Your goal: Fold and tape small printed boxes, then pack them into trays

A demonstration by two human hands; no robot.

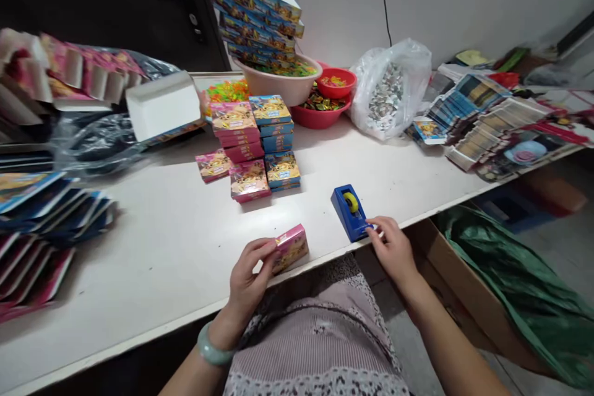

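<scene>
Near the table's front edge, my left hand (253, 269) grips a small pink printed box (293, 247) by its left end; the box stands on its long side. To the right, my right hand (388, 244) has its thumb and fingers pinched at the front end of a blue tape dispenser (351, 213), by the cutting edge. A yellow roll of tape (351, 202) sits in the dispenser. Whether a piece of tape is between the fingers is too small to tell. Stacks of pink boxes (249, 179) and blue boxes (283, 168) stand behind the held box.
Flat cartons (46, 210) fan out at the left. Behind the stacks are a pink basin (283, 86) under open display boxes (260, 6), red bowls (320, 116) and a clear plastic bag (390, 93). Rows of cards (496, 124) lie at the right. A cardboard carton (464, 284) stands below.
</scene>
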